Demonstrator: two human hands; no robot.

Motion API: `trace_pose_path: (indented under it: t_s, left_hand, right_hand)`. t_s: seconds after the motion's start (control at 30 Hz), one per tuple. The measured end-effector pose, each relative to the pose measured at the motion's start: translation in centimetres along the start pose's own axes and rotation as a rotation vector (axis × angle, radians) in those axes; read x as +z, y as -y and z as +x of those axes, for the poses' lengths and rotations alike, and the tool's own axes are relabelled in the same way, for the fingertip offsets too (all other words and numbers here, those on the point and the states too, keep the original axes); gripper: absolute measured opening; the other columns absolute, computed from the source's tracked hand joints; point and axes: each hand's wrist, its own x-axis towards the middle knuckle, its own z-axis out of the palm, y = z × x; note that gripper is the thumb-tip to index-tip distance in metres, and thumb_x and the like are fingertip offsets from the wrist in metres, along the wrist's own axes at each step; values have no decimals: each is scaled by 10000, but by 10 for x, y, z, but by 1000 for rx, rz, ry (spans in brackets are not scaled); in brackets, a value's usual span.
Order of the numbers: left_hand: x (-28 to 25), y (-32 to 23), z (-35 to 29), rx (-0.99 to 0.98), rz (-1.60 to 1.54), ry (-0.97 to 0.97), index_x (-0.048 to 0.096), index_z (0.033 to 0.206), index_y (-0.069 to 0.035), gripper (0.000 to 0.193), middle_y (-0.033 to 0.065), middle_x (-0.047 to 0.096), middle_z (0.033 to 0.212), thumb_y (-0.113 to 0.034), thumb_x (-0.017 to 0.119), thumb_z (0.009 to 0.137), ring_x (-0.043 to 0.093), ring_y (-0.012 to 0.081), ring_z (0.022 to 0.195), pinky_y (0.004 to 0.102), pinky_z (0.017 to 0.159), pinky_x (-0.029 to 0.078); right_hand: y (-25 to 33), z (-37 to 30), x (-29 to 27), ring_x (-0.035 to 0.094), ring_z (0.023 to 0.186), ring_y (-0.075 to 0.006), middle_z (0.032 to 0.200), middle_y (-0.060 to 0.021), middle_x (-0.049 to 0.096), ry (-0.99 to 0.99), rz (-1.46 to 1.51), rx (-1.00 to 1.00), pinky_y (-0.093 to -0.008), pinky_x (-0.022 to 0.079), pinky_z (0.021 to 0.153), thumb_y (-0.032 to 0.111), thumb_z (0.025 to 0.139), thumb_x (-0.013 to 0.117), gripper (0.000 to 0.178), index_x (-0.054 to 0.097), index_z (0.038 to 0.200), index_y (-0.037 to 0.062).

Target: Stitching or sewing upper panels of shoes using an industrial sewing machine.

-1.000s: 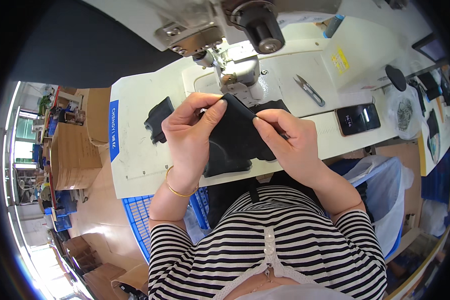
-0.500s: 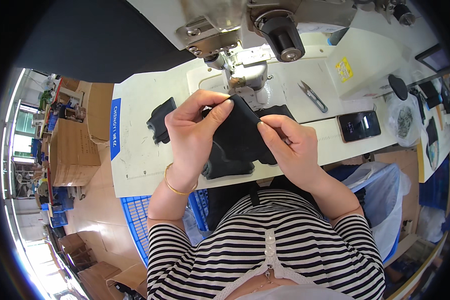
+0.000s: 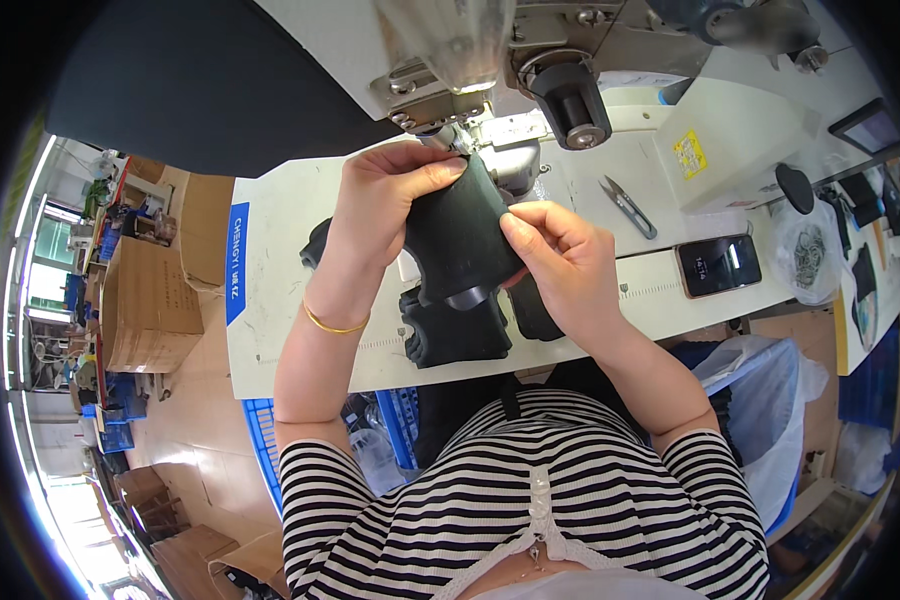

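Above the table (image 3: pixel 290 320), your left hand (image 3: pixel 390 190) pinches the top left corner of a dark cloth piece (image 3: pixel 460 235), thumb uppermost; grip narrow. Your right hand (image 3: pixel 567 262) pinches its right edge, grip likewise narrow. Piece hangs close in front of the sewing machine (image 3: pixel 445 65). Nearer you, more dark pieces (image 3: pixel 460 335) lie on the table. Farther right: metal snips (image 3: pixel 629 208), then a phone (image 3: pixel 719 266), near a clear plastic bag (image 3: pixel 808 255).
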Motion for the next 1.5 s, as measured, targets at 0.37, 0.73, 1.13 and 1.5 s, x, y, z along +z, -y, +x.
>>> trace_pose_path:
  t_s: [0.37, 0.73, 1.13, 1.5]
  left_hand:
    - [-1, -7, 9, -90, -22, -19, 702, 856, 40, 96, 106, 697, 817, 33, 755, 776, 654, 157, 720, 261, 690, 535]
    - [-3, -7, 10, -105, 0, 0, 705, 884, 44, 104, 108, 708, 866, 52, 723, 782, 665, 157, 779, 263, 729, 534]
    - [-8, -6, 16, -63, 2, -23, 677, 913, 33, 114, 125, 710, 909, 56, 720, 810, 674, 178, 846, 287, 820, 527]
    - [-6, -6, 13, -62, -7, -4, 681, 862, 30, 110, 101, 685, 844, 80, 724, 774, 644, 152, 773, 264, 762, 518]
  right_hand:
    - [-5, 3, 4, 557, 612, -26, 688, 0, 626, 4, 115, 3, -233, 550, 564, 149, 973, 600, 208, 678, 999, -42]
    - [-5, -1, 7, 637, 714, -74, 829, -53, 682, 40, 103, 46, -248, 579, 602, 134, 983, 599, 223, 648, 1084, -59]
    - [3, 3, 10, 679, 662, -103, 757, -58, 676, 27, 125, 25, -229, 554, 593, 132, 991, 558, 218, 651, 1026, -63]
    - [-3, -12, 5, 722, 697, -174, 803, -98, 693, 67, 91, 48, -236, 563, 605, 145, 1000, 555, 235, 631, 1067, -68]
